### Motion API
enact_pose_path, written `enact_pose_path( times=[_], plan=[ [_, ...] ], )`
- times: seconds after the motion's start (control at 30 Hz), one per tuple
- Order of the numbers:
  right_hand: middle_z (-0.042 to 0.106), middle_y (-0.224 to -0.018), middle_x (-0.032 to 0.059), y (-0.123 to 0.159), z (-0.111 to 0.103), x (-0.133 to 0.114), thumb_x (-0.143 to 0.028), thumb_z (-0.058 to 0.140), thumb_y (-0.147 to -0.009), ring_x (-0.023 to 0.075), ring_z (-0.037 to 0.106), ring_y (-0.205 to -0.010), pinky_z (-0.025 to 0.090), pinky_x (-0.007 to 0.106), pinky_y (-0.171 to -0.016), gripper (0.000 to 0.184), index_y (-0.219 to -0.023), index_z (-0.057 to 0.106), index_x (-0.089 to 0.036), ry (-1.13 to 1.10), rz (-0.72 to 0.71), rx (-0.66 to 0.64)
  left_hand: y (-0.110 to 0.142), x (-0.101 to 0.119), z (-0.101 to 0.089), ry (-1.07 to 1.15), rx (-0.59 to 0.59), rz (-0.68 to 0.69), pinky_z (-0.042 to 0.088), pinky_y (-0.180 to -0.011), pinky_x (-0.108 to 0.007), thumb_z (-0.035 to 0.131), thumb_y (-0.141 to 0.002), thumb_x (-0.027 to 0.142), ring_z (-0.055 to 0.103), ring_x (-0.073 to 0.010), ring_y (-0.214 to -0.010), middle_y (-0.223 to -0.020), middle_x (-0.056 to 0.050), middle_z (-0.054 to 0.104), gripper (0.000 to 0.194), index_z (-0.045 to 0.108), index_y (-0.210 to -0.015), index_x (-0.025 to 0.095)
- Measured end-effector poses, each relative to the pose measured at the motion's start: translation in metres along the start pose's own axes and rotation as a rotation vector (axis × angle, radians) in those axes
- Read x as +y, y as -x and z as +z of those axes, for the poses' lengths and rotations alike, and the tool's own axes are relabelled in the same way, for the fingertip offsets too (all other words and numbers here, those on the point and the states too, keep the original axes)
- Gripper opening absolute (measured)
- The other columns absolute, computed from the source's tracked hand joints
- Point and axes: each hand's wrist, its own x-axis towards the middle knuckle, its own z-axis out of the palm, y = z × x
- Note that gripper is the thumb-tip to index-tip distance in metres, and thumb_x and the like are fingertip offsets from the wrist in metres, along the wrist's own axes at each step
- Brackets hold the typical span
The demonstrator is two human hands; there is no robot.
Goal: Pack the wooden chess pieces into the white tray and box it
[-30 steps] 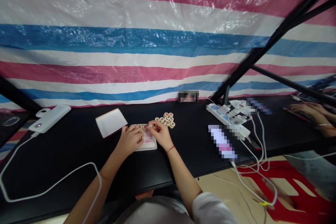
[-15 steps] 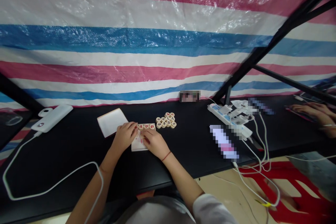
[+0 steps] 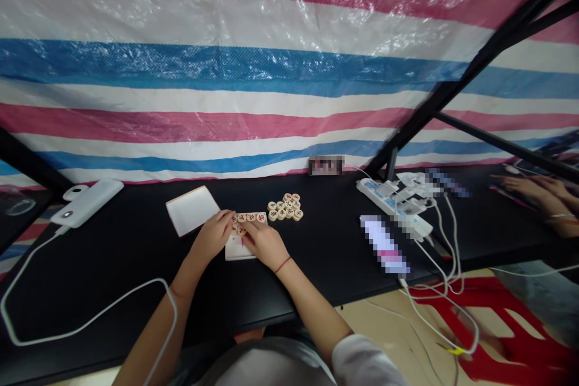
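A shallow white box (image 3: 239, 251) lies on the black table in front of me. Along its far side runs a row of round wooden Chinese chess pieces (image 3: 251, 217) with red characters. My left hand (image 3: 215, 234) is at the box's left edge, its bent fingers close together around the edge beside the row's left end. Over the middle of the box, my right hand (image 3: 266, 244) has its fingertips closed on a Chinese chess piece (image 3: 241, 230) in a second row, which the fingers partly cover. The near part of the box shows its bare bottom with reddish marks.
Several loose chess pieces (image 3: 284, 207) sit together right of the box. A white lid (image 3: 193, 211) lies at left. A white power bank (image 3: 88, 202) trails a cable. Toward the right are a phone (image 3: 384, 244), a power strip (image 3: 393, 208) and another person's hands (image 3: 538, 190).
Near the right fingertips, pieces of a second row show more clearly in the box. The right hand has shifted slightly left; the left hand stays at the box's edge.
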Motion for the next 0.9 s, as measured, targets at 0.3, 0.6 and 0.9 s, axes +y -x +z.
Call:
enact_pose_path(
  times=[0.3,0.6,0.9],
  plan=[
    [0.068,-0.097,0.006,-0.006,-0.001,-0.002,-0.028,0.051,-0.093,0.0178,0.064,-0.084,0.043,0.023,-0.068,0.02,-0.108,0.061,-0.023,0.078,0.064,-0.059,0.001,-0.001,0.001,0.049,-0.015,-0.052,0.05,-0.096,-0.038,0.035,-0.093,0.025,0.062,-0.0222,-0.105,-0.114,-0.012,0.065,0.038,0.059,-0.12,0.014],
    [0.067,-0.088,0.0034,-0.024,-0.042,0.044,-0.028,0.049,-0.092,0.0151,0.064,-0.082,0.043,0.023,-0.074,0.018,-0.096,0.065,-0.02,-0.044,0.216,0.16,0.004,0.01,-0.008,0.129,-0.057,-0.084,0.048,-0.096,-0.038,0.051,-0.089,0.042,0.061,-0.0237,-0.106,-0.112,-0.01,0.062,0.046,0.055,-0.127,0.018],
    [0.069,-0.107,0.0115,-0.081,-0.069,0.111,-0.034,0.063,-0.081,0.0238,0.065,-0.098,0.047,0.029,-0.08,0.027,-0.103,0.07,-0.02,0.225,0.532,-0.246,0.009,0.007,0.001,0.081,-0.084,-0.086,0.046,-0.097,-0.04,0.058,-0.083,0.048,0.057,-0.026,-0.109,-0.117,-0.011,0.057,0.053,0.057,-0.127,0.018]
  ],
)
